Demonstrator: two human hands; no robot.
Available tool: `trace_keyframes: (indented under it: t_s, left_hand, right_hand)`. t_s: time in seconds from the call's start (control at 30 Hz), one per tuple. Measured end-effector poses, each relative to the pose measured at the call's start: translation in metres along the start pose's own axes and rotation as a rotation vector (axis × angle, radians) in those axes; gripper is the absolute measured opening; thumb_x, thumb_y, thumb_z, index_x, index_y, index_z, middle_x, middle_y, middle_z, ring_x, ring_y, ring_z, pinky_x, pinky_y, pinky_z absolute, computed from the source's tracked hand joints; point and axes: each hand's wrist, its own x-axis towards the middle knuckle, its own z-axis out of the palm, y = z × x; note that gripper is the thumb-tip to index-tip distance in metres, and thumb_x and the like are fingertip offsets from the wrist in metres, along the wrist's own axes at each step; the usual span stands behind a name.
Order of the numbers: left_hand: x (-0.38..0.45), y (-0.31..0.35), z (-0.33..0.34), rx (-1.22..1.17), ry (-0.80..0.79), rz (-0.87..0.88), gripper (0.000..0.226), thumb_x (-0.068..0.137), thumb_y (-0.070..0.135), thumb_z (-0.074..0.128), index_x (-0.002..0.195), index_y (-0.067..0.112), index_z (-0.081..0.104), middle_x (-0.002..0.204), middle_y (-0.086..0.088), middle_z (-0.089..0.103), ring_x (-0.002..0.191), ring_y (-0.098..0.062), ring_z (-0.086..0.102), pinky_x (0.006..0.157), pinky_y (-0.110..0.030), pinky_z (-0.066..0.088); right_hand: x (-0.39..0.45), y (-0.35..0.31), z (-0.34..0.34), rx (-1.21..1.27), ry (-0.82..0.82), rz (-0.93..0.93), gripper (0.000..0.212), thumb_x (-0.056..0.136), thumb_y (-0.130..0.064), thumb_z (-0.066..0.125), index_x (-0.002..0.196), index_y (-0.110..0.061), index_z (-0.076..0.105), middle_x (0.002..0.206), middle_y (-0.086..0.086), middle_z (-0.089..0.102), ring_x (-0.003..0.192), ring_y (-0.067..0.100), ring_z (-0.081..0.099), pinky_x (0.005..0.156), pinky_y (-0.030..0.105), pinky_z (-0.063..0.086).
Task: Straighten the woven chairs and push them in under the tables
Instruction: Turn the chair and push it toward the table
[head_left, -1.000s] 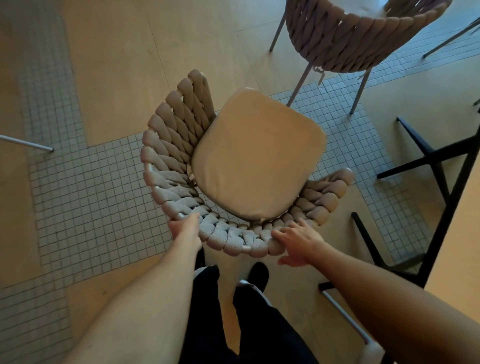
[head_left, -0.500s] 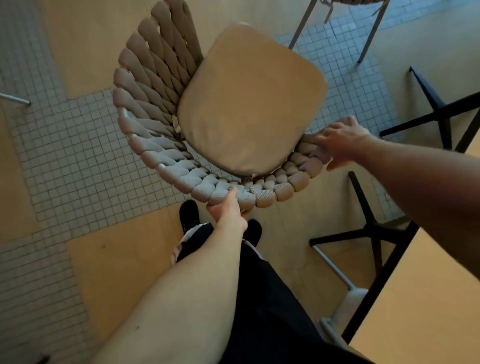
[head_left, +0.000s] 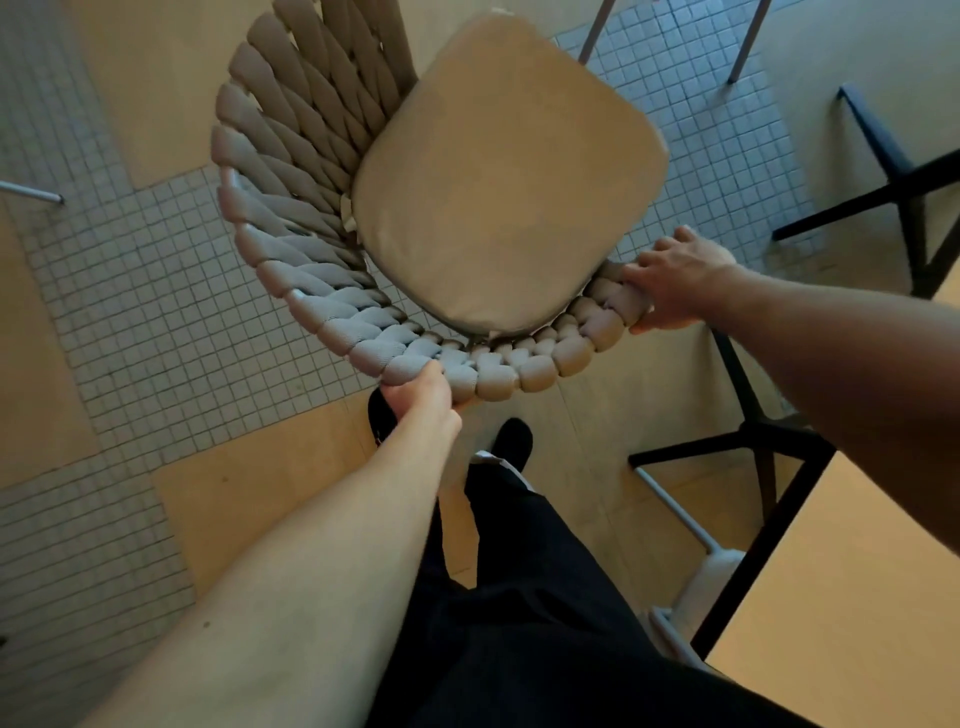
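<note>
A woven chair (head_left: 291, 208) with a thick braided beige back and a tan seat cushion (head_left: 509, 182) stands right in front of me, seen from above. My left hand (head_left: 421, 395) grips the near rim of the braided back from below. My right hand (head_left: 675, 280) holds the right end of that rim, fingers curled over the weave. A wooden table top (head_left: 857, 597) with a black frame lies at the lower right, beside me. The chair's legs are hidden under its seat.
Black table bases (head_left: 758, 452) stand on the floor at the right. Legs of a second chair (head_left: 743, 47) show at the top right. A metal leg (head_left: 31, 192) pokes in at the left edge. My dark trousers and shoes (head_left: 511, 441) are just behind the chair.
My right hand has slid from the back's near rim to its right end. The left hand has shifted right along the rim. The chair now sits closer and higher in view.
</note>
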Motion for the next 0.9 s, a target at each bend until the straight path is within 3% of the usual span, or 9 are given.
trace_keyframes:
  t_s: [0.1,0.33,0.5,0.57,0.7,0.9]
  left_hand:
    - [0.014,0.031,-0.015,0.068,-0.022,0.069,0.071,0.088,0.004,0.069,0.146,0.032,0.04,0.118,-0.004,0.063,0.099,-0.024,0.064,0.086,-0.05,0.059]
    - [0.057,0.125,-0.031,0.39,-0.077,0.29,0.067,0.087,0.004,0.067,0.143,0.03,0.041,0.123,-0.002,0.06,0.102,-0.023,0.061,0.08,-0.048,0.059]
    - [0.085,0.194,-0.018,0.693,-0.093,0.509,0.068,0.086,0.011,0.069,0.145,0.028,0.039,0.133,-0.004,0.057,0.117,-0.024,0.058,0.09,-0.041,0.055]
    - [0.091,0.22,-0.007,0.797,-0.115,0.585,0.067,0.087,0.012,0.066,0.147,0.027,0.039,0.137,-0.005,0.056,0.121,-0.025,0.057,0.093,-0.039,0.053]
    - [0.104,0.263,0.02,0.923,-0.179,0.699,0.063,0.083,0.011,0.067,0.139,0.031,0.046,0.128,-0.005,0.062,0.113,-0.028,0.061,0.093,-0.05,0.056]
    - [0.1,0.291,0.056,1.052,-0.285,0.816,0.064,0.085,0.013,0.068,0.141,0.035,0.045,0.118,0.004,0.058,0.105,-0.021,0.058,0.093,-0.039,0.053]
  right_hand:
    - [-0.006,-0.031,0.004,0.098,0.012,0.021,0.08,0.079,-0.084,0.054,0.136,-0.028,0.05,0.133,0.001,0.059,0.124,0.027,0.053,0.106,0.047,0.043]
    - [-0.013,-0.125,-0.008,0.295,0.013,0.075,0.072,0.083,-0.08,0.053,0.127,-0.023,0.048,0.128,0.006,0.064,0.12,0.031,0.057,0.094,0.041,0.043]
    - [-0.007,-0.194,-0.037,0.461,0.042,0.08,0.066,0.089,-0.077,0.049,0.12,-0.019,0.05,0.116,0.006,0.07,0.107,0.028,0.067,0.074,0.038,0.038]
    - [0.0,-0.217,-0.051,0.527,0.052,0.084,0.065,0.09,-0.077,0.047,0.119,-0.018,0.05,0.113,0.006,0.071,0.105,0.027,0.068,0.073,0.038,0.037]
    - [0.017,-0.253,-0.076,0.676,0.056,0.123,0.062,0.093,-0.075,0.044,0.118,-0.018,0.05,0.112,0.007,0.071,0.106,0.028,0.067,0.074,0.039,0.035]
    - [0.035,-0.264,-0.097,0.765,0.049,0.195,0.06,0.093,-0.077,0.041,0.111,-0.02,0.048,0.11,0.004,0.071,0.106,0.028,0.065,0.074,0.039,0.032]
